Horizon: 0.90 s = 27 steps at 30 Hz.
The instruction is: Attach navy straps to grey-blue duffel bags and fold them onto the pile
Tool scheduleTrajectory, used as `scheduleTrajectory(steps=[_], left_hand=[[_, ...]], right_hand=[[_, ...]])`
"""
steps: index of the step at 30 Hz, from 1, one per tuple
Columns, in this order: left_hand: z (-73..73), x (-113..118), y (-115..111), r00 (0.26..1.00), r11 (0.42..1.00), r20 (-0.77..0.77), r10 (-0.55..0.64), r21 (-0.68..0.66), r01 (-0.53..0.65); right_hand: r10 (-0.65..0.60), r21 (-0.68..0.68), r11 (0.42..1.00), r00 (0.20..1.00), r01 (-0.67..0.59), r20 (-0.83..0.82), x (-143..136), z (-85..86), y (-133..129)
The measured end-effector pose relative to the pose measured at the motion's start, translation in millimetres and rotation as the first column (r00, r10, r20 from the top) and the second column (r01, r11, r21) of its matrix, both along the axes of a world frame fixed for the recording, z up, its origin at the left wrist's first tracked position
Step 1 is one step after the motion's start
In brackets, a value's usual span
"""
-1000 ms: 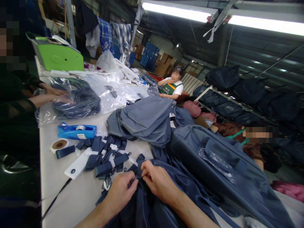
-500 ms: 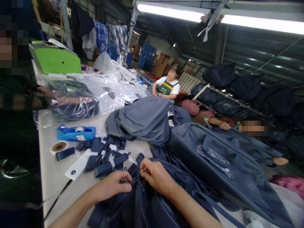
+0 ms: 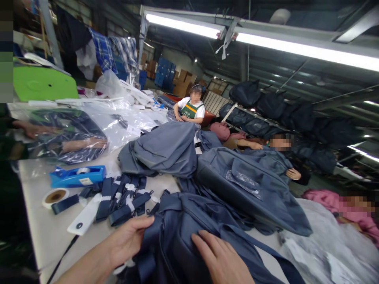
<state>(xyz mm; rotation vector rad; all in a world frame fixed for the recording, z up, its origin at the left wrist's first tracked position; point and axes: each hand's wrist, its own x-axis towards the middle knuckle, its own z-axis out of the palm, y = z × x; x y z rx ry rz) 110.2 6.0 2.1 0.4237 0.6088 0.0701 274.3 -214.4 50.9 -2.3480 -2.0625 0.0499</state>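
A navy blue bag (image 3: 180, 232) lies in front of me at the table's near side. At its left edge, my left hand (image 3: 127, 240) is closed on the fabric, thumb on top and the other fingers partly hidden. My right hand (image 3: 220, 254) lies on the bag's front with its fingers stretched out, not gripping. A navy strap (image 3: 263, 244) runs off to the right of the bag. Just beyond my left hand is a pile of folded navy straps (image 3: 127, 201) with white wrappings and small dark hooks.
Two more bags, a grey-blue one (image 3: 166, 148) and a long one (image 3: 237, 185), lie beyond. At left are a blue tape dispenser (image 3: 78, 176), a tape roll (image 3: 55, 197) and a white tagged device (image 3: 85, 217). A co-worker's hands (image 3: 85, 144) handle a plastic-wrapped item; other people stand farther off.
Both hands have left the small spot at the bag's top where they were pinching. My left hand now grips the side; my right moved down onto the front. The view has swung right.
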Motion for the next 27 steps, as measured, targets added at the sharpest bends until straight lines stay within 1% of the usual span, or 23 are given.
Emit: scheduleTrajectory(steps=[1, 2, 3, 4, 5, 6, 7, 9, 10, 11, 12, 14, 16, 18, 19, 21, 24, 25, 27], left_hand=[[-0.4, -2.7, -0.1, 0.997, 0.991, 0.033, -0.072, 0.118, 0.068], [-1.6, -5.7, 0.2, 0.989, 0.961, 0.028, -0.147, 0.243, 0.136], [-2.9, -8.8, 0.8, 0.980, 0.914, -0.010, -0.200, 0.359, 0.190], [-3.8, -11.8, 1.7, 0.972, 0.861, -0.060, -0.229, 0.454, 0.231], [-3.7, -14.3, 3.1, 0.967, 0.827, -0.105, -0.234, 0.502, 0.255], [-1.9, -16.2, 5.0, 0.966, 0.825, -0.128, -0.226, 0.502, 0.259], [2.1, -17.0, 7.2, 0.968, 0.855, -0.127, -0.215, 0.456, 0.249], [17.8, -14.1, 11.0, 0.980, 0.944, -0.133, -0.148, 0.275, 0.180], [29.2, -10.1, 11.3, 0.985, 0.977, -0.151, -0.083, 0.182, 0.110], [42.3, -4.5, 9.7, 0.986, 0.994, -0.169, -0.002, 0.111, 0.021], [56.0, 2.5, 5.5, 0.981, 0.996, -0.179, 0.080, 0.065, -0.069], [81.2, 19.5, -10.5, 0.965, 0.976, -0.153, 0.213, 0.002, -0.216], [98.9, 38.7, -32.1, 0.960, 0.960, -0.085, 0.269, -0.063, -0.274], [108.5, 57.8, -49.3, 0.958, 0.948, -0.052, 0.283, -0.138, -0.288], [111.7, 66.9, -53.4, 0.956, 0.941, -0.035, 0.293, -0.168, -0.294], [117.4, 83.8, -51.5, 0.942, 0.924, 0.002, 0.336, -0.195, -0.329], [124.8, 105.3, -41.8, 0.910, 0.901, 0.047, 0.411, -0.172, -0.398], [125.6, 110.7, -43.2, 0.908, 0.901, 0.048, 0.416, -0.155, -0.404], [122.9, 118.3, -56.2, 0.919, 0.915, 0.036, 0.393, -0.118, -0.387]], right_hand=[[0.006, 0.023, 1.000, 0.997, -0.008, 0.073, 3.0, -7.4, -7.3], [-0.022, 0.049, 0.999, 0.990, 0.016, 0.139, 7.1, -11.9, -11.9], [-0.075, 0.081, 0.995, 0.981, 0.062, 0.178, 12.6, -13.3, -13.7], [-0.142, 0.119, 0.985, 0.973, 0.122, 0.183, 19.7, -11.6, -12.9], [-0.207, 0.160, 0.970, 0.965, 0.182, 0.161, 27.9, -7.3, -10.0], [-0.260, 0.193, 0.953, 0.958, 0.235, 0.118, 36.7, -1.2, -5.7], [-0.296, 0.201, 0.939, 0.953, 0.278, 0.064, 45.1, 5.6, -0.5], [-0.326, 0.165, 0.931, 0.945, 0.327, -0.035, 57.9, 17.5, 10.2], [-0.328, 0.139, 0.932, 0.943, 0.334, -0.065, 61.3, 21.3, 14.9], [-0.322, 0.121, 0.936, 0.943, 0.330, -0.086, 62.7, 23.2, 18.8], [-0.314, 0.114, 0.939, 0.944, 0.325, -0.101, 62.8, 23.5, 22.1], [-0.312, 0.129, 0.937, 0.943, 0.326, -0.116, 61.8, 21.2, 26.4], [-0.320, 0.145, 0.930, 0.938, 0.337, -0.131, 64.0, 19.1, 28.8], [-0.329, 0.160, 0.923, 0.932, 0.351, -0.149, 70.9, 19.8, 30.1], [-0.330, 0.170, 0.919, 0.930, 0.355, -0.160, 75.4, 21.0, 30.5], [-0.316, 0.197, 0.916, 0.931, 0.349, -0.180, 83.4, 22.9, 31.1], [-0.263, 0.256, 0.915, 0.943, 0.310, -0.204, 88.9, 19.7, 32.6], [-0.240, 0.278, 0.915, 0.947, 0.294, -0.212, 89.5, 16.9, 33.4], [-0.198, 0.322, 0.908, 0.952, 0.267, -0.233, 91.0, 10.9, 34.9]])
